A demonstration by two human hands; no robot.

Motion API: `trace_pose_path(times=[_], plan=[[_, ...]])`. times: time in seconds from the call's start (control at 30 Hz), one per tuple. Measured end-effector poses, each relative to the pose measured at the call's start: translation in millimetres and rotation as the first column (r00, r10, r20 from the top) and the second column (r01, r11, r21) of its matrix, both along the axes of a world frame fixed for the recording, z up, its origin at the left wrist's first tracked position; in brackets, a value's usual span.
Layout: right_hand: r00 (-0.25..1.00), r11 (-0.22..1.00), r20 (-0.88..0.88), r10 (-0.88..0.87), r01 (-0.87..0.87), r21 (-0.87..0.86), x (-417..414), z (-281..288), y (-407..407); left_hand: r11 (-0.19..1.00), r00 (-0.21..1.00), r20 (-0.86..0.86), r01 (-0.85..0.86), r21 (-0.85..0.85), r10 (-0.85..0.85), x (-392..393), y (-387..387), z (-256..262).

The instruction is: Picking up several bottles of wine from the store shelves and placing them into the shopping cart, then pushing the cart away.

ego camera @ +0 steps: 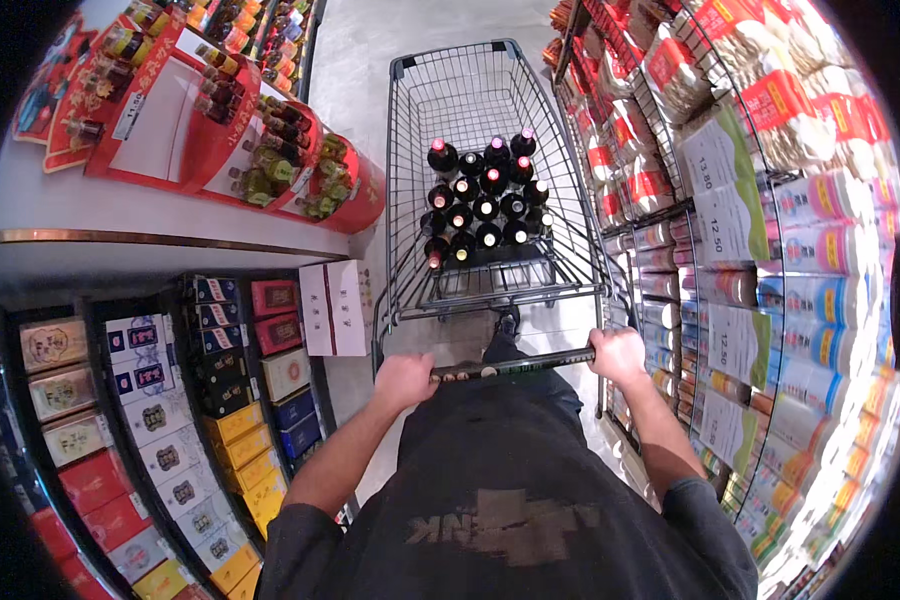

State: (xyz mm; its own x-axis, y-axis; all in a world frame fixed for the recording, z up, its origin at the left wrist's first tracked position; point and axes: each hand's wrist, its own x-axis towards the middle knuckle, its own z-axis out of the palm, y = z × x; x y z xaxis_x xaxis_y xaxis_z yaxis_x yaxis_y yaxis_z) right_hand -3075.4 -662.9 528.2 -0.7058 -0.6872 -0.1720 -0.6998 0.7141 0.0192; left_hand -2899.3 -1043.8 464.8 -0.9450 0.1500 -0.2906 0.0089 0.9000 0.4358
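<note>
My left hand (405, 381) is closed around the left end of the shopping cart's handlebar (517, 364), and my right hand (616, 355) grips its right end. Ahead of the bar stands the wire shopping cart (465, 90). In its basket, toward my side, several dark glass bottles (486, 208) stand upright in a close group, with pink, red, white and yellow caps showing. The far part of the basket shows bare wire mesh.
Shelves of boxed goods (157, 416) and a white carton (334, 307) stand at left, below a red display stand (195, 127) with small bottles. Wire racks (694, 202) with packaged goods line the right side. Grey floor (360, 45) runs ahead between them.
</note>
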Motion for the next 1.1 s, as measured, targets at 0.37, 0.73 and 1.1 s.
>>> trace_pose_path(times=[0.37, 0.73, 1.1], plan=[[0.996, 0.996, -0.026, 0.085, -0.085, 0.028, -126, 9, -53, 0.997, 0.997, 0.017, -0.078, 0.013, 0.078, -102, -37, -7], [0.990, 0.990, -0.017, 0.137, -0.136, 0.043, -241, -2, -93, 0.989, 0.980, 0.136, -0.147, 0.016, 0.143, -205, -73, 0], [0.989, 0.985, 0.018, 0.146, -0.147, 0.094, -354, 4, -146, 0.987, 0.961, 0.235, -0.158, 0.040, 0.145, -302, -115, -3]])
